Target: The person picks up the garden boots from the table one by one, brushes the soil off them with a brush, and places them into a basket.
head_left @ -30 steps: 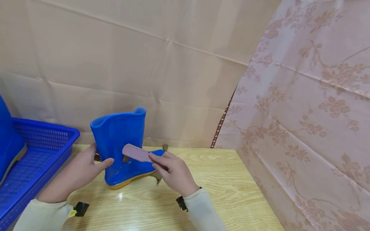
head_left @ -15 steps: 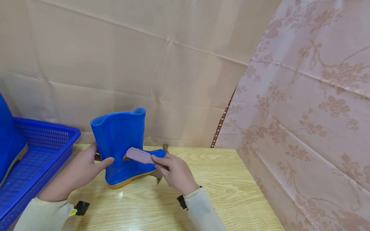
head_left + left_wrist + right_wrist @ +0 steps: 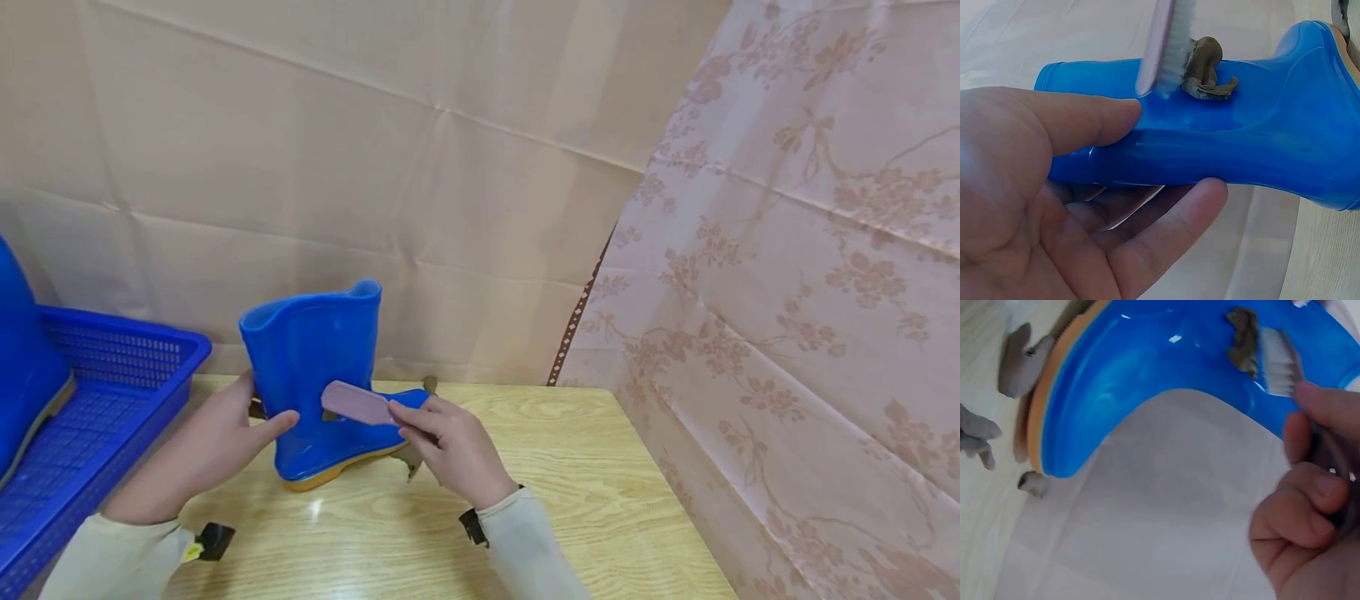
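A blue rain boot (image 3: pixel 307 350) with a yellow-orange sole stands upright on the wooden table, toe pointing right. My left hand (image 3: pixel 213 442) grips the back of its shaft, the thumb on the near side and the fingers round the other. In my right hand (image 3: pixel 461 454) is a brush (image 3: pixel 356 402) with a pinkish back, pinched by its handle. Its white bristles (image 3: pixel 1277 362) face the boot, right beside a lump of brown mud (image 3: pixel 1243 340) stuck near the ankle. The left wrist view also shows this mud (image 3: pixel 1207 69) next to the bristles.
Loose grey-brown mud pieces (image 3: pixel 1022 362) lie on the table by the boot's toe. To the left, a blue plastic basket (image 3: pixel 112 325) holds another blue boot (image 3: pixel 26 358). Cloth sheets (image 3: pixel 465 208) hang behind and along the table's right side.
The brush shifted slightly right and down across the boot, then back left and up. The boot and my left hand have moved only a little to the right.
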The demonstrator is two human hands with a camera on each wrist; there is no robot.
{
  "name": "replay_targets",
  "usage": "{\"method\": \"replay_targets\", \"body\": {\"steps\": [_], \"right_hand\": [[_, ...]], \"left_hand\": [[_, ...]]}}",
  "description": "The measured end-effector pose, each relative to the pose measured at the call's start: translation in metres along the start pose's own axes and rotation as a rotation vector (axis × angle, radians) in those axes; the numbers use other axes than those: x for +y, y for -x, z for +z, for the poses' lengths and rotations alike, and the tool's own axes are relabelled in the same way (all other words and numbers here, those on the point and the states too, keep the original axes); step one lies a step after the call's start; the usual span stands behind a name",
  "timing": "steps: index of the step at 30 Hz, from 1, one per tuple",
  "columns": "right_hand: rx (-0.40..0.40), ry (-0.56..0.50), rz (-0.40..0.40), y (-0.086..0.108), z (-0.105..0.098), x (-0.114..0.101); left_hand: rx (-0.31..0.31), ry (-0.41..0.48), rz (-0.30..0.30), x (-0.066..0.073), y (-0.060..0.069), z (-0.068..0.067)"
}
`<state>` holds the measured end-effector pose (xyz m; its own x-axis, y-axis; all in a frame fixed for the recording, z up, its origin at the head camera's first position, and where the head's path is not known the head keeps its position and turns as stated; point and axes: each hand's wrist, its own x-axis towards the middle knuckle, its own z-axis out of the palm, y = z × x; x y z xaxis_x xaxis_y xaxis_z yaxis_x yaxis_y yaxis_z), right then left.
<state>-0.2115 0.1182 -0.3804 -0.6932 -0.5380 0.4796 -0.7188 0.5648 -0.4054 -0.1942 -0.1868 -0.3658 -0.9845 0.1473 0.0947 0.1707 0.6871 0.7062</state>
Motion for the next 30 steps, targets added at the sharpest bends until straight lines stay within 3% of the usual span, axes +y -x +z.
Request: {"method": "replay_targets", "body": {"steps": [3,6,14,21,25,30], "right_hand": [[0.024,0.027,-0.065,-0.0004,0.0058,0.0011],[0.028,0.053,-0.079,-0.0003,0.0090,0.0015],[-0.042,0.040,0.086,-0.0010,0.0049,-0.0001],[-0.068,-0.009,0.107,0.0005,0.0005,0.0015],[-0.039,-0.002,0.059,0.0002,0.0020,0.0006],[0.022,0.097,-0.091,-0.0011,0.0096,-0.0002]], "left_hand": [[-0.001,-0.005,0.004,0.0015,0.0012,0.0009],[0.001,-0.006,0.008,0.0030,0.0019,0.0016],[0.011,0.014,-0.003,0.0012,0.0005,0.0013],[0.000,0.019,-0.013,-0.0029,0.0002,0.0000],[-0.002,0.013,-0.018,-0.0025,-0.0003,0.0002],[0.002,-0.004,-0.001,0.0014,0.0000,0.0016]]}}
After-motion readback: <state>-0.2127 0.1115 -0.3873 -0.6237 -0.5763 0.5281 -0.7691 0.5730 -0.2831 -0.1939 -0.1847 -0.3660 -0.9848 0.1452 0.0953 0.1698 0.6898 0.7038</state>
